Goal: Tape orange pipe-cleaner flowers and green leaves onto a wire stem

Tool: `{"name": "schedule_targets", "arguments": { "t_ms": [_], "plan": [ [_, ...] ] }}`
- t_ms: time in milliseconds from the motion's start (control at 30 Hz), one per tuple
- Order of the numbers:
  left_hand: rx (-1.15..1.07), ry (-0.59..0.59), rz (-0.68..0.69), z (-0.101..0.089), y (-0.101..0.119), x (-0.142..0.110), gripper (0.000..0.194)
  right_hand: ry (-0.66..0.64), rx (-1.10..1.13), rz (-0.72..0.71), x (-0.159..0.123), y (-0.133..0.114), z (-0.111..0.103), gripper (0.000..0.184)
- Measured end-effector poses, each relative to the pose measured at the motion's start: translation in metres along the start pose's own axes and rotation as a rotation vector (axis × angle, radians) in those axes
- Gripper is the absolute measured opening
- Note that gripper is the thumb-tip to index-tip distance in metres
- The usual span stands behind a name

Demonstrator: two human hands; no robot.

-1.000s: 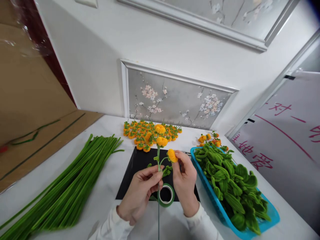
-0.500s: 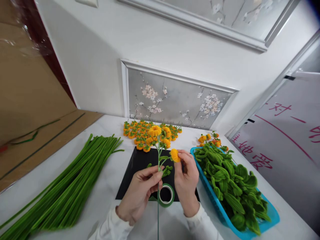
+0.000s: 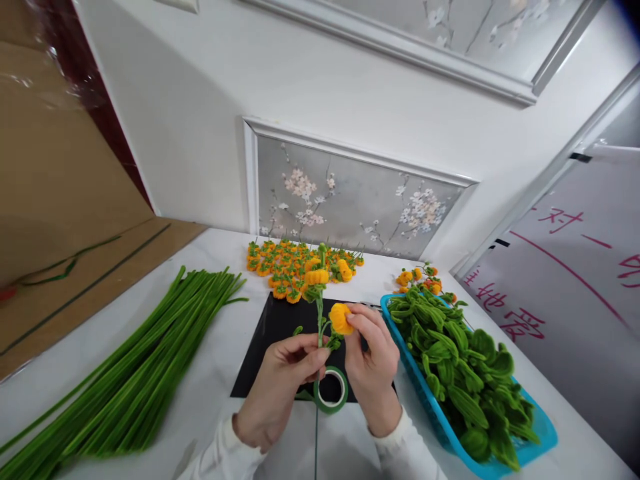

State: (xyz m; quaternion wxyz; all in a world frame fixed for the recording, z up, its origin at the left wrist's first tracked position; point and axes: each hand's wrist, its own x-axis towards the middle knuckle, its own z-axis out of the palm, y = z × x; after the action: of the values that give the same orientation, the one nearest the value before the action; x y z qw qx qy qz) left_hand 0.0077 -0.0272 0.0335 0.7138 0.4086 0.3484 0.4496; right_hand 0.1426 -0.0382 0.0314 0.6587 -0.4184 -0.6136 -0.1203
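Note:
My left hand (image 3: 285, 373) pinches the green stem (image 3: 320, 313) of an upright artificial flower spray, made of fuzzy pipe-cleaner material. Orange blooms (image 3: 317, 276) and a green tip sit high on that stem. On a short side branch is a yellow-orange flower head (image 3: 341, 319), gripped at its right side by the fingers of my right hand (image 3: 370, 353). Below the hands, a roll of green tape (image 3: 331, 409) lies partly on a black mat (image 3: 260, 360). Small green pieces (image 3: 335, 342) rest on the mat, partly hidden behind the stem.
Long green pipe cleaners (image 3: 145, 367) lie in a bundle at left. At right stands a blue basket (image 3: 543, 437) of fuzzy green leaves (image 3: 465, 380). Many orange flower heads (image 3: 280, 267) cover the table near the wall, and a smaller orange cluster (image 3: 420, 277) sits behind the basket.
The spray has turned about its stem, so its upper blooms now face differently and a green tip shows. My right hand stays on the side flower head, which has shifted slightly left and down.

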Motion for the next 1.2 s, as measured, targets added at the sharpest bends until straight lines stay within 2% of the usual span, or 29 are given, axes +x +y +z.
{"name": "schedule_targets", "arguments": {
  "t_ms": [367,700,767,833,967,1000,1067,1200],
  "plan": [
    [0.000,-0.056,-0.012,0.000,-0.001,-0.002,0.015,-0.003,-0.044,0.052,0.001,0.004,0.002,0.029],
    [-0.055,-0.085,-0.044,-0.001,0.001,0.000,0.013,-0.099,-0.069,0.141,-0.001,0.005,-0.002,0.030],
    [-0.074,-0.072,-0.049,-0.002,0.002,0.000,0.012,-0.106,-0.016,0.250,-0.001,0.003,-0.003,0.033],
    [-0.089,-0.058,-0.059,-0.003,0.003,0.000,0.012,-0.144,0.150,0.441,-0.002,-0.002,-0.006,0.036],
    [-0.096,-0.076,-0.066,-0.003,0.004,-0.001,0.011,-0.453,0.584,0.792,-0.006,-0.012,-0.009,0.025],
    [-0.091,-0.083,-0.063,-0.003,0.004,-0.001,0.012,-0.494,0.636,0.846,-0.007,-0.014,-0.009,0.023],
    [-0.084,-0.090,-0.063,-0.003,0.004,-0.001,0.012,-0.488,0.684,0.915,-0.008,-0.016,-0.008,0.022],
    [-0.093,-0.072,-0.074,-0.004,0.002,-0.001,0.011,-0.538,0.779,0.971,-0.005,-0.014,-0.007,0.019]
  ]
}}
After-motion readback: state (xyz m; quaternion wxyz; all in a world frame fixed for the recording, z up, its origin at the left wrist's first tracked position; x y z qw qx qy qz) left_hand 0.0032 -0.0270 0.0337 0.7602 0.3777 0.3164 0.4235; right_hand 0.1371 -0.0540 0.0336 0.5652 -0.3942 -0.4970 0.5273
